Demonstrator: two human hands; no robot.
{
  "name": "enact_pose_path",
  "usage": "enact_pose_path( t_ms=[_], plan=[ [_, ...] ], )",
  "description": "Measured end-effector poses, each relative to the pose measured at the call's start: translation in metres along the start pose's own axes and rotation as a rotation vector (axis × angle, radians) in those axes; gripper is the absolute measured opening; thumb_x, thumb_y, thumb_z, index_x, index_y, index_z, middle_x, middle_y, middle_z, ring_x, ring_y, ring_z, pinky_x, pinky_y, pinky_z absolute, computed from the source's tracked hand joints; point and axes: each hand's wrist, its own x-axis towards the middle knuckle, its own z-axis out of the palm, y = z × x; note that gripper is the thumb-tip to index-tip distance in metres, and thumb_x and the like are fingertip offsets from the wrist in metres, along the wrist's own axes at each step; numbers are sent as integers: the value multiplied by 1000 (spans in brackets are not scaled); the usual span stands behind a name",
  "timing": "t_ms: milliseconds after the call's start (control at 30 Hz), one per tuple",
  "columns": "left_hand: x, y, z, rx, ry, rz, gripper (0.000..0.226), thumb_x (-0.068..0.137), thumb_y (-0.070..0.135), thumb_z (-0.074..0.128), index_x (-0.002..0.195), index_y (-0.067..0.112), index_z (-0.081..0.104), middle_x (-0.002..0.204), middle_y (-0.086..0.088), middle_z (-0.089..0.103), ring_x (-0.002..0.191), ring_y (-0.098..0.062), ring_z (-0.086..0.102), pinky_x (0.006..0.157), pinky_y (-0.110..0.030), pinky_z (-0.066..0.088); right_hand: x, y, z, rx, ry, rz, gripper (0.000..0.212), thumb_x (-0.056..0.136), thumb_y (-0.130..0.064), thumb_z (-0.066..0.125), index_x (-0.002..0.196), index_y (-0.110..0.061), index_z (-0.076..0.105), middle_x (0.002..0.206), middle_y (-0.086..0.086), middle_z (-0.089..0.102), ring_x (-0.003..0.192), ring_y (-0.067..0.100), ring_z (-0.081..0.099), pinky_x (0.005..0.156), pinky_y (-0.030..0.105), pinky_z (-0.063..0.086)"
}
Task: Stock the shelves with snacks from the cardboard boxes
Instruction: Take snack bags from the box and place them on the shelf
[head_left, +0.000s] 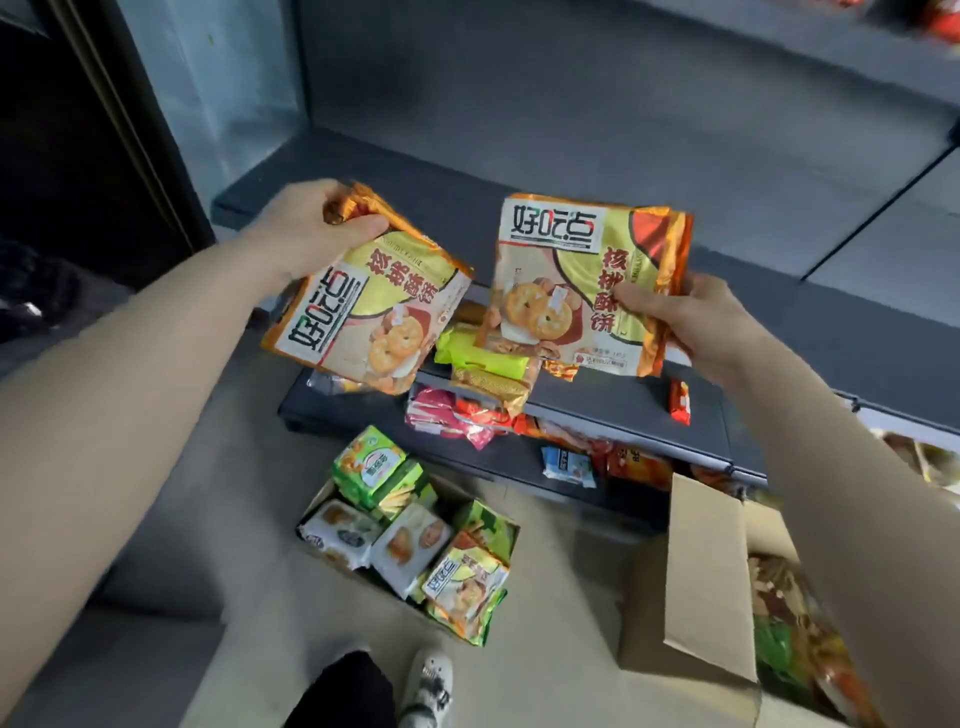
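Biscuit packs, two alike in orange foil with a green panel and printed biscuits, are held up in front of the shelf (571, 171), one in each hand. The left pack (374, 301) hangs down and to the right of the left hand (306, 228), which pinches its upper corner with the thumb on the printed face and the fingers curled behind. The right pack (582, 280) stands just left of the right hand (691, 322), which grips its right edge with the thumb pressed on the front near the lower half. The two packs are near each other but apart, with a gap between their inner edges. Beyond both hands the broad grey board of the shelf runs back to its rear panel; its front edge passes behind the packs. Below the hands a lower shelf (623, 400) carries mixed snack bags and a small red pack (679, 401). Further down, green and white packs (405, 540) sit heaped on the floor, and an open cardboard box (701, 571) stands under the right forearm. The left pack is tilted, its long axis diagonal, its logo end toward the lower left. The right pack is nearly upright, logo at the top, face to the camera.
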Motion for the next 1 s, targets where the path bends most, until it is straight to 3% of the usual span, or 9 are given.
enact_pose_path(
  t_ms=[133, 233, 367, 467, 567, 700, 800, 900, 1000],
  plan=[
    [0, -67, 38, 26, 34, -79, 28, 90, 44, 66, 98, 20, 54, 97, -4, 67, 85, -24, 65, 74, -36, 51, 7, 67, 26, -31, 5, 161, 25, 82, -15, 79, 103, -12, 66, 95, 1, 78, 85, 17, 75, 80, 34, 62],
    [-5, -128, 68, 23, 39, -183, 22, 91, 39, 66, 97, 23, 52, 98, -3, 64, 89, -25, 62, 80, -39, 50, 17, 121, 54, -71, -9, 294, 23, 82, -15, 80, 99, -16, 65, 99, 4, 77, 82, 17, 75, 62, 24, 59],
    [-13, -213, 109, 48, 58, -328, 21, 90, 38, 66, 90, 25, 49, 98, -6, 65, 92, -29, 64, 82, -45, 52, 38, 208, 97, -200, -43, 478, 31, 71, -25, 89, 94, -18, 70, 96, 3, 77, 89, 24, 74, 89, 45, 58],
    [-18, -281, 154, 198, -18, -368, 24, 93, 36, 63, 95, 17, 49, 92, -4, 60, 86, -25, 56, 73, -35, 40, 57, 295, 140, -371, -114, 588, 50, 55, -47, 89, 93, -18, 71, 93, 4, 76, 86, 24, 73, 86, 44, 59],
    [-23, -356, 200, 302, -110, -423, 28, 95, 39, 59, 97, 14, 48, 92, -6, 62, 85, -29, 58, 71, -37, 41, 73, 369, 188, -460, -167, 681, 35, 76, -38, 83, 99, -18, 66, 95, 3, 72, 82, 19, 70, 73, 32, 58],
    [-20, -453, 258, 271, -128, -557, 32, 96, 44, 57, 104, 14, 49, 96, -11, 66, 92, -37, 63, 77, -43, 48, 101, 461, 238, -561, -214, 680, 46, 81, -36, 80, 111, -19, 49, 102, 5, 64, 90, 23, 65, 79, 38, 59],
    [-14, -504, 295, 268, -126, -614, 33, 98, 42, 54, 107, 11, 47, 103, -19, 66, 97, -41, 62, 82, -47, 49, 125, 513, 268, -680, -314, 641, 46, 82, -40, 78, 110, -16, 51, 104, 7, 65, 92, 25, 64, 77, 34, 55],
    [-2, -537, 324, 288, -138, -656, 25, 100, 39, 52, 102, 16, 43, 101, -15, 64, 97, -40, 62, 81, -44, 49, 148, 542, 292, -745, -426, 603, 39, 87, -40, 74, 104, -13, 53, 91, 4, 58, 80, 20, 57, 67, 30, 48],
    [13, -556, 344, 254, -153, -648, 22, 101, 35, 53, 106, 14, 48, 100, -11, 60, 95, -34, 59, 78, -39, 44, 165, 563, 311, -793, -504, 532, 32, 95, -32, 65, 118, -12, 55, 98, 5, 58, 85, 22, 55, 69, 29, 41]
  ],
)
